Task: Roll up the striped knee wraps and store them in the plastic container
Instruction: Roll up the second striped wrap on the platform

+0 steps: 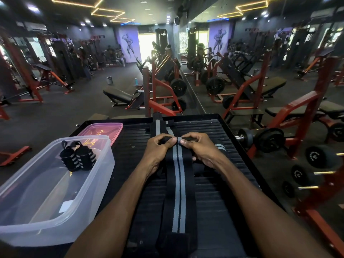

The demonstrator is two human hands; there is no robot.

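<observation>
A long black knee wrap with grey stripes (pixel 178 183) lies lengthwise on the black ribbed platform (pixel 214 202). Its far end is curled into a small roll pinched between my left hand (pixel 160 146) and my right hand (pixel 195 146). A second flat wrap (pixel 162 125) stretches away behind the hands. Another rolled wrap (pixel 219 147) peeks out just right of my right hand. The clear plastic container (pixel 28 226) stands at the left and holds two rolled striped wraps (pixel 77 155) in its far corner.
A pink lid (pixel 104 130) lies behind the container. Dumbbells (pixel 260 139) on a red rack stand to the right of the platform. Red and black gym machines and benches fill the floor beyond, with a mirror wall on the right.
</observation>
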